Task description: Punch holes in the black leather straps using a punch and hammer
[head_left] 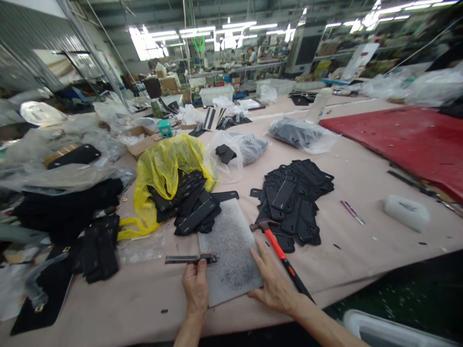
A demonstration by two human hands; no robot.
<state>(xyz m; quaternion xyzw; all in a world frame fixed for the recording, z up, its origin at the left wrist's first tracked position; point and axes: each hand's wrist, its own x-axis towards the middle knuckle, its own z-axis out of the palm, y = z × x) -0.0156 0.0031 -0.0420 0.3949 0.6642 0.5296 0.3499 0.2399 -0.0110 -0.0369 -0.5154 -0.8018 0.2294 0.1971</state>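
My left hand (196, 285) is closed around a narrow dark metal tool (181, 259) that looks like a hand punch, held level over the left edge of a grey, speckled board (231, 246). Its working end points right. My right hand (273, 279) grips the board's lower right edge, fingers along the side and thumb near the front corner. Beside that hand lies a hammer (277, 244) with a red and black handle, its head close to the board. Black flat pieces (197, 212) spill from a yellow bag (159, 164) onto the board's far left corner.
A heap of black pieces (292, 197) lies beyond the hammer. Farther right are small purple-handled snips (352, 212), a whitish plastic roll (407, 212) and a red sheet (408, 140). More black pieces (97, 248) lie at left. Clear bags (300, 135) stand behind.
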